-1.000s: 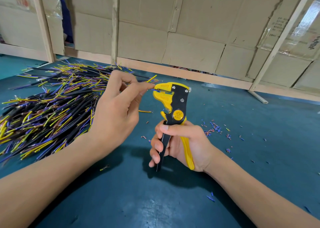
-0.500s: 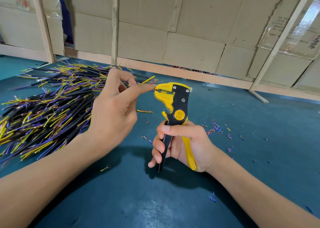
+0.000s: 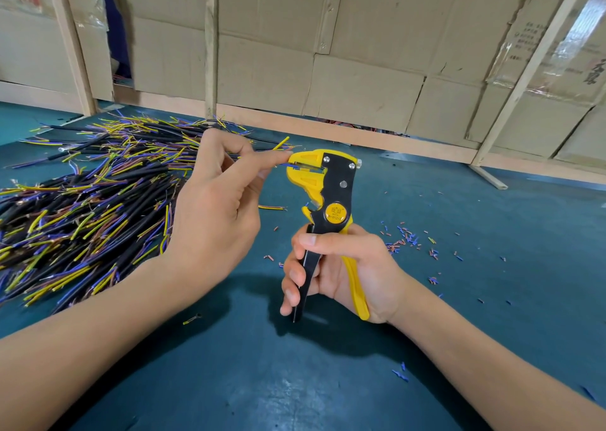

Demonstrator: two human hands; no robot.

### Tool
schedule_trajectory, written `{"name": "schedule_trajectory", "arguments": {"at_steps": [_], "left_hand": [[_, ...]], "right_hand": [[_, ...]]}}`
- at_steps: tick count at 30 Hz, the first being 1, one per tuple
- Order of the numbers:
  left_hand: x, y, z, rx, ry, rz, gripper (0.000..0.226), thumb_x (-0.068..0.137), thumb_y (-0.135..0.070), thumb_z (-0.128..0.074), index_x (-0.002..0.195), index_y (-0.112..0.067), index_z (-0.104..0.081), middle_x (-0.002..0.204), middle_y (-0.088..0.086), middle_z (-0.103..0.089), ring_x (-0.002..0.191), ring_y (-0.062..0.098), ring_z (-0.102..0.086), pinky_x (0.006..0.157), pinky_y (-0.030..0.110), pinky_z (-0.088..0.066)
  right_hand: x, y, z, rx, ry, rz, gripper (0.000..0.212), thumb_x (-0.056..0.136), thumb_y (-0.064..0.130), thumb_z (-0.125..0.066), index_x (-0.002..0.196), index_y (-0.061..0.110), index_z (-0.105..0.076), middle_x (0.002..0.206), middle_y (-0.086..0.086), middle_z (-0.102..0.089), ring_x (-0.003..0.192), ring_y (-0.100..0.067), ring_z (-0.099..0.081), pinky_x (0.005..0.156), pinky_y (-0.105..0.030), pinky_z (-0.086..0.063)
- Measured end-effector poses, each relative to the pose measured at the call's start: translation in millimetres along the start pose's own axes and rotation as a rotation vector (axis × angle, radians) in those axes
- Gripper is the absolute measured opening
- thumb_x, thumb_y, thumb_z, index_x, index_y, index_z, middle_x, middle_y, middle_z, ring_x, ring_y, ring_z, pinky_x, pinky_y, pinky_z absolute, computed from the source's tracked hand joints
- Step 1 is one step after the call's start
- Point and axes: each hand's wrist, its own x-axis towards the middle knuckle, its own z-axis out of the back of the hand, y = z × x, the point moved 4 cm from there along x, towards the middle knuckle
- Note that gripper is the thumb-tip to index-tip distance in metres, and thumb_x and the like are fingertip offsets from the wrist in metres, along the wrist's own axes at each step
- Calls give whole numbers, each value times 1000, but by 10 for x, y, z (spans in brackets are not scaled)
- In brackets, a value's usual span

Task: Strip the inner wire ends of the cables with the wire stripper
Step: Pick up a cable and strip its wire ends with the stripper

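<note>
A yellow-and-black wire stripper [image 3: 328,194] stands upright, a blue inner wire [image 3: 290,165] in its mouth, black cables [image 3: 85,194] heaped at left.
</note>
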Motion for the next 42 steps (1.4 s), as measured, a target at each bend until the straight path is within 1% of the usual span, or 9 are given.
{"name": "schedule_trajectory", "arguments": {"at_steps": [11, 17, 19, 21, 24, 31, 34, 37, 42], "left_hand": [[-24, -23, -19, -14, 17, 25, 35, 98, 0, -54, 126, -16, -69, 98, 5, -44, 85, 18, -46, 73, 32, -44], [-14, -19, -20, -19, 50, 25, 37, 96, 3, -56, 125, -15, -69, 96, 9, -48, 85, 17, -47, 74, 28, -44], [-14, -15, -21, -20, 48, 34, 36, 97, 3, -55, 125, -14, -69, 96, 10, -48, 86, 17, -46, 75, 26, -43], [-5, -10, -11, -21, 33, 44, 35, 98, 0, -54, 126, -14, -69, 96, 11, -49, 87, 17, -47, 77, 23, -42], [13, 7, 14, -25, 20, 64, 33, 99, -1, -54, 125, -15, -69, 98, 9, -49, 90, 18, -49, 78, 25, -44], [23, 29, 29, -136, 55, 142, 25, 102, -13, -54, 119, -25, -69, 98, -3, -51, 85, 6, -50, 71, 13, -36], [25, 4, 33, -180, 79, 153, 23, 101, -15, -55, 115, -30, -65, 99, 1, -57, 84, 18, -54, 68, 21, -40], [32, -14, 34, -208, 97, 180, 20, 100, -17, -54, 114, -24, -67, 101, 6, -61, 88, 25, -57, 75, 33, -44], [35, 25, 34, -294, 87, 218, 20, 105, -12, -49, 112, -18, -67, 96, -11, -55, 77, 4, -52, 71, 23, -39]], "right_hand": [[20, -11, -12, 21, -20, 8, 15, 89, 11, -56, 76, 5, -56, 65, -16, -54, 57, -32, -58, 64, -47, -57], [-15, -21, 83, -33, -235, 22, 23, 62, 29, -65, 57, 14, -48, 46, -6, -36, 33, -21, -36, 39, -25, -41], [-16, -26, 74, -11, -192, -1, 21, 68, 26, -66, 61, 13, -51, 50, -8, -40, 37, -23, -43, 43, -30, -47], [-3, -27, 56, 10, -109, 25, 16, 82, 19, -63, 72, 8, -58, 62, -13, -51, 52, -30, -56, 59, -45, -56], [18, -40, 59, 17, -52, 54, 16, 90, 19, -59, 86, 4, -61, 77, -18, -59, 68, -38, -64, 79, -60, -54], [17, -21, 103, 104, -77, 54, 18, 92, 21, -52, 87, 5, -60, 79, -17, -58, 73, -37, -62, 78, -56, -56], [9, -20, 75, 28, -41, 44, 17, 93, 18, -55, 87, 4, -61, 78, -18, -60, 71, -38, -63, 79, -59, -56], [0, -16, 58, -18, -26, 47, 16, 90, 20, -58, 88, 4, -61, 77, -18, -60, 70, -39, -64, 81, -61, -53], [0, -20, 66, -15, -32, 40, 16, 92, 17, -53, 88, 4, -61, 77, -18, -60, 69, -38, -64, 81, -63, -53]]}}
